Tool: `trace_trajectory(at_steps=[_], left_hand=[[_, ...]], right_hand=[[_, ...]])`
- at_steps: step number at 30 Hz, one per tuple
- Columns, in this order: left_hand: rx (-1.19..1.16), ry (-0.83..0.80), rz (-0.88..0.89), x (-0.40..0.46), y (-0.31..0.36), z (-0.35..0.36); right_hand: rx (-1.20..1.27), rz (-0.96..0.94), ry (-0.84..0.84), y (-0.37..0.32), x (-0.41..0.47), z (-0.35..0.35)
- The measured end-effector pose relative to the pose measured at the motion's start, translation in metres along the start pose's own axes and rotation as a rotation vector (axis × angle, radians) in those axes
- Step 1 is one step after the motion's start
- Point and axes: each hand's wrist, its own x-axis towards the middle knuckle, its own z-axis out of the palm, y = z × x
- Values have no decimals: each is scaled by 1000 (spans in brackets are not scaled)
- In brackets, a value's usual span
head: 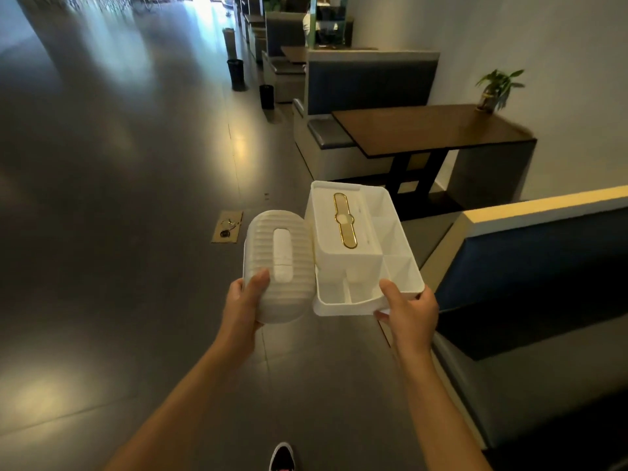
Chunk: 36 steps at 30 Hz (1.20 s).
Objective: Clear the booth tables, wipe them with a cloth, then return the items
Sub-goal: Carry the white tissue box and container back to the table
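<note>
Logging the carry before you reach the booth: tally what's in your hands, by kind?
Ribbed white oval tissue box, held by left hand: 1
White tissue-box organiser with gold-rimmed slot and side compartments, held by right hand: 1
Total: 2

**Bare arms and one dark shoe**

Both forearms are bare up to the lower edge of the view; no sleeve, watch, ring or glove shows on them. The left hand and the right hand are bare too. The nails look short and plain, though the picture is soft there. Below the hands, between the two forearms, shows the tip of a shoe: black upper, white edge, and a reddish mark near the bottom edge.
</note>
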Motion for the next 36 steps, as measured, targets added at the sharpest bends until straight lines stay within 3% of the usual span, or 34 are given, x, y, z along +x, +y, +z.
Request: trace_trajectory(at_steps=[13, 22, 36], left_hand=[[38, -25, -89, 274, 58, 51], [75, -40, -70, 489, 113, 140], [92, -53, -108, 754, 154, 230]], right_hand=[[-8, -2, 47, -30, 220, 147], [14, 7, 67, -61, 432, 238], [52, 48, 134, -99, 671, 348]])
